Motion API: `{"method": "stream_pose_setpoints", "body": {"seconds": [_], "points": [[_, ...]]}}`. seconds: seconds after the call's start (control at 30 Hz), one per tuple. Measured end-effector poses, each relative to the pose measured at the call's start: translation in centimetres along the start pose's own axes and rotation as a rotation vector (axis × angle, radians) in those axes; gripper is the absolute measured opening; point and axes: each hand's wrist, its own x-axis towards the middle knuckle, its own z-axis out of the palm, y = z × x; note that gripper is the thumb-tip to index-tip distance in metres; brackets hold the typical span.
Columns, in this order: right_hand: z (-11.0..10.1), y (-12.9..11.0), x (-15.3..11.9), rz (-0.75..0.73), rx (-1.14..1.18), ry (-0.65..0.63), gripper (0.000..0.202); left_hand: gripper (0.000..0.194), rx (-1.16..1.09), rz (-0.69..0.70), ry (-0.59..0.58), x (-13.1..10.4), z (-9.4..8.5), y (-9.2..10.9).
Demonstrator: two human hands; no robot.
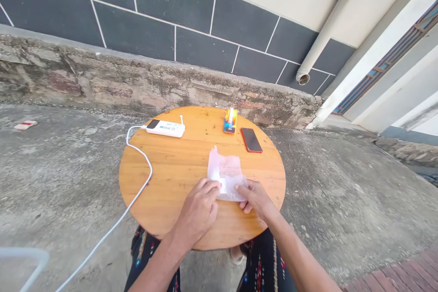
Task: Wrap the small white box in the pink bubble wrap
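A crinkled, translucent pinkish sheet of plastic wrap [228, 164] lies on the round wooden table [171, 164], its near part folded over. A small white item [222, 185] shows at the fold, partly covered by the sheet and by fingers; its kind is unclear. My left hand [200, 205] is closed at the left edge of the wrap, its fingertips pressed on it beside the white item. On the opposite side, my right hand [256, 198] pinches the wrap's right edge, thumb on top and fingers underneath.
A tape dispenser [230, 121] stands at the table's back, with a red-edged phone [251, 140] to its right. At the back left lies a white power strip [166, 128]; its cable [145, 157] runs over the left edge. A stone-based wall [153, 84] rises behind.
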Motion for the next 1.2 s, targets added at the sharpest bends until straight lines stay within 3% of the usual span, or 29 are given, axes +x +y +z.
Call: {"method": "stream_pose_setpoints", "body": {"seconds": [0.2,0.5,0.77,1.03,1.2], "points": [[1.2,0.1,0.3,-0.081,-0.238,0.172,0.018,0.043,-0.025,0.048,-0.024,0.2,-0.9,0.0],[3.0,-0.9,0.1,-0.236,-0.542,0.435,0.027,0.034,-0.014,0.05,-0.062,0.6,-0.8,-0.1],[3.0,-1.6,-0.6,-0.311,-0.479,0.381,0.018,0.033,-0.006,0.086,-0.042,0.9,-0.8,-0.3],[3.7,-2.5,-2.3,-0.532,-0.529,0.375,0.012,0.031,-0.042,0.067,-0.084,1.0,-0.8,-0.5],[3.3,-2.5,-2.5,-0.626,-0.514,0.303,0.015,0.031,-0.064,0.067,-0.084,1.1,-0.9,-0.5]]}}
